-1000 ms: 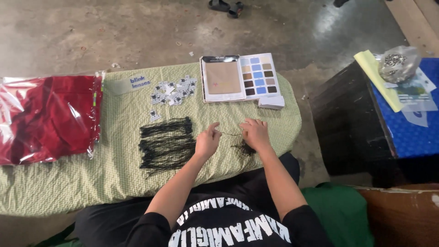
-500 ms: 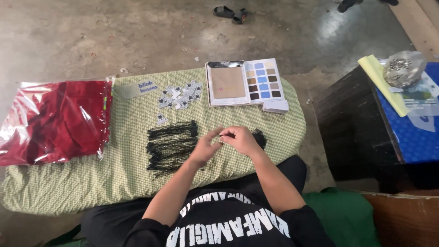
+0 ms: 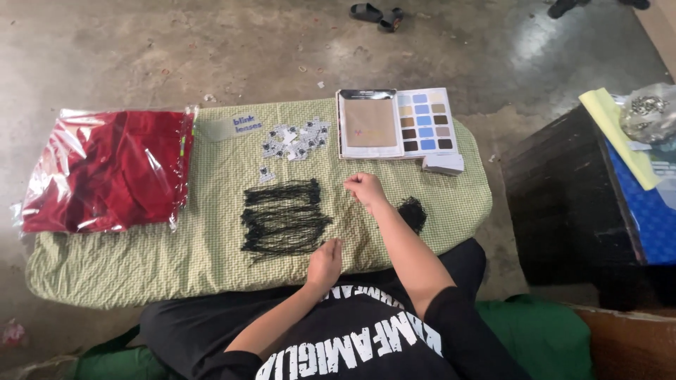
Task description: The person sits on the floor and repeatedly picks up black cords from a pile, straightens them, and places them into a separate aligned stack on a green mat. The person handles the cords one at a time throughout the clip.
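Note:
My right hand [image 3: 365,188] is a closed fist over the green checked cloth [image 3: 176,260], just right of the rows of black strings [image 3: 283,217] laid side by side. My left hand [image 3: 325,262] is down at the table's front edge, below those rows, with its fingers pinched together. Anything held in either hand is too thin to make out. A small heap of loose black strings [image 3: 412,212] lies right of my right forearm.
A red garment in a clear plastic bag [image 3: 105,169] lies at the left end. Small white tags [image 3: 296,139] and an open colour swatch book [image 3: 396,123] sit at the back. A dark cabinet [image 3: 563,197] stands to the right.
My hands met over the middle of the cloth half a second ago. They have since drawn apart: the left pulled back to the front edge while the right stayed up by the strings.

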